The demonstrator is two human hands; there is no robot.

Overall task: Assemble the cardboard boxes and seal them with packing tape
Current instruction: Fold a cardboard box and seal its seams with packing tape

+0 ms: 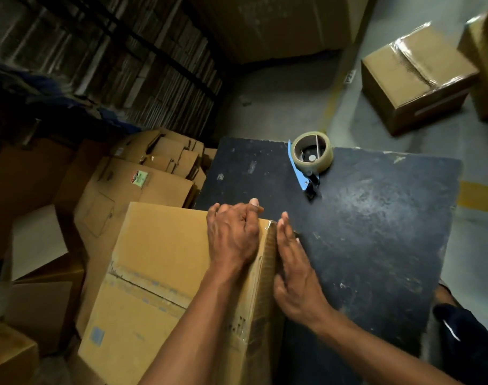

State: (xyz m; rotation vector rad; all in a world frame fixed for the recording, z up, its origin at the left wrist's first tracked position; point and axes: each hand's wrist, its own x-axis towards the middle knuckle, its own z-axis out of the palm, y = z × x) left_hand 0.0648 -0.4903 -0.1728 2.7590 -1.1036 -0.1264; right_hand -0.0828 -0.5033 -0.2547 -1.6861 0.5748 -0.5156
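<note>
Cardboard box [165, 273] sits at the left edge of the dark table [376, 232]. We press our left hand [233, 234] flat on top, our right hand [295, 276] flat against its taped side. Tape dispenser [309, 159] rests apart.

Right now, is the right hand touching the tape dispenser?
Apart. The head view shows the right hand flat against the box, with bare black tabletop before the tape dispenser.
</note>
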